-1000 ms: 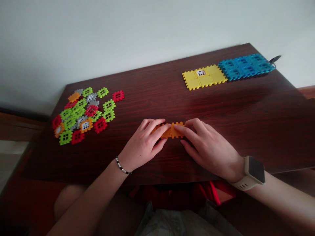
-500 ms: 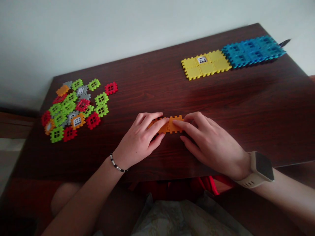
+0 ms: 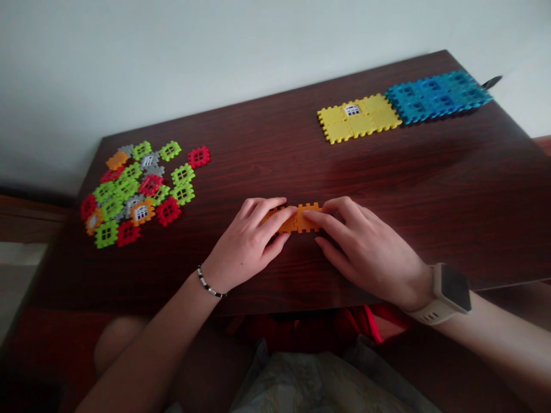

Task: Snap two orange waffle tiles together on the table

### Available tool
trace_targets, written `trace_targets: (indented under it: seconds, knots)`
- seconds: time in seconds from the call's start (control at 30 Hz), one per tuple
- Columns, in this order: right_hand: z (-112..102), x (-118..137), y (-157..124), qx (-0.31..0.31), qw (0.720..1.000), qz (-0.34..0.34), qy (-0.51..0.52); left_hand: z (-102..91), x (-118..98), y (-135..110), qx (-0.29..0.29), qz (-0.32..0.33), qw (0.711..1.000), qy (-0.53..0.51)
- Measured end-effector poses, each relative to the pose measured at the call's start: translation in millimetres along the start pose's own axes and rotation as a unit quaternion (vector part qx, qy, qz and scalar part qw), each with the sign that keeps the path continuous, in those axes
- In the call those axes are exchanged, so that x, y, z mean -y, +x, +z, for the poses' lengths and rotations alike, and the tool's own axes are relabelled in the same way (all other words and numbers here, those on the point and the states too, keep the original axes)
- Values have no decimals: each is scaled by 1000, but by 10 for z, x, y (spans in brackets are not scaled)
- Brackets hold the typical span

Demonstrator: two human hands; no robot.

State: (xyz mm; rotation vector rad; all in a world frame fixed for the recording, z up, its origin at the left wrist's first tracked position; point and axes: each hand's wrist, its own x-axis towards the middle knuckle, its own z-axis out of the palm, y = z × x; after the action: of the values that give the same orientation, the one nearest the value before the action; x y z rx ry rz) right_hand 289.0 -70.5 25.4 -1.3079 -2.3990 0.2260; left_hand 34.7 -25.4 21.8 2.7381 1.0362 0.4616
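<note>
Two orange interlocking tiles (image 3: 308, 218) lie flat on the table in front of me, edge to edge, teeth meeting at the seam. My left hand (image 3: 247, 241) grips the left tile, fingers curled over its top and thumb along its near side, hiding much of it. On the right tile, the index fingertip of my right hand (image 3: 361, 246) presses the upper face. The other fingers of that hand curl behind the tile's right edge, and its thumb rests near the close corner.
A loose pile of green, red, grey and orange tiles (image 3: 127, 188), some with windows, lies at the left. At the back right sit a joined yellow panel (image 3: 374, 115) with one white window and a blue panel (image 3: 439, 97). The dark wooden table (image 3: 258, 149) meets a pale wall.
The camera view has shifted slightly, so the pile and panels appear a little displaced. Both hands keep nearly the same hold on the orange tiles.
</note>
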Motion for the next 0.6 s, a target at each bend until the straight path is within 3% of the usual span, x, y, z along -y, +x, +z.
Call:
trace_targets:
  seconds: [0.6]
  knots:
    - [-9, 7, 9, 1, 1000, -2, -9, -12, -15, -3, 6, 2, 1000, 14]
